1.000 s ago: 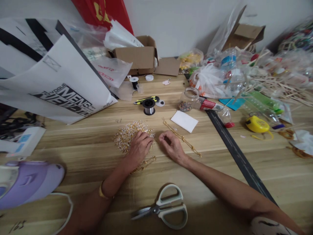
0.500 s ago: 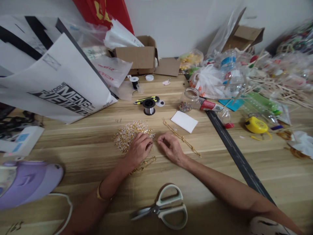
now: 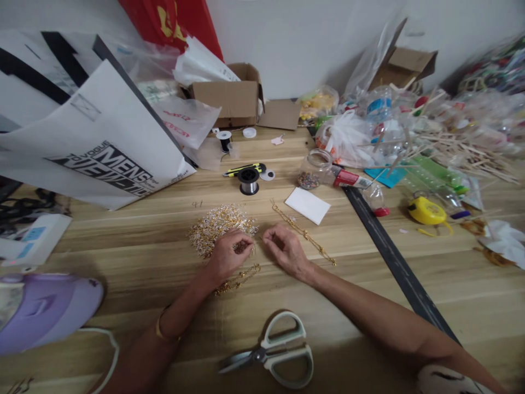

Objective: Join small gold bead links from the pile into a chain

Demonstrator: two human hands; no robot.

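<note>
My left hand (image 3: pixel 230 253) is at the right edge of a pile of small gold and clear beads (image 3: pixel 217 221), thumb and forefinger pinched together. Just to its right, my right hand (image 3: pixel 288 250) also pinches with its fingertips turned toward the left ones. Whatever lies between either set of fingertips is too small to make out. Close below my left hand is a bunched gold beaded chain (image 3: pixel 241 277). Another gold chain (image 3: pixel 304 232) lies stretched out beyond my right hand. A pair of scissors (image 3: pixel 283 350) with white handles rests nearer to me, blades pointing left.
A spool of clear line (image 3: pixel 249 181) and a yellow cutter (image 3: pixel 233 170) lie beyond the beads. A jar of beads (image 3: pixel 314 172) stands by a white card (image 3: pixel 307 205). A purple iron (image 3: pixel 49 309) and a large paper bag (image 3: pixel 94 131) are at left; a yellow tape measure (image 3: pixel 427 211) at right.
My left hand has turned and dropped slightly, its fingers curling into a rounder pinch. My right hand keeps nearly the same pose. The whole view has shifted a little.
</note>
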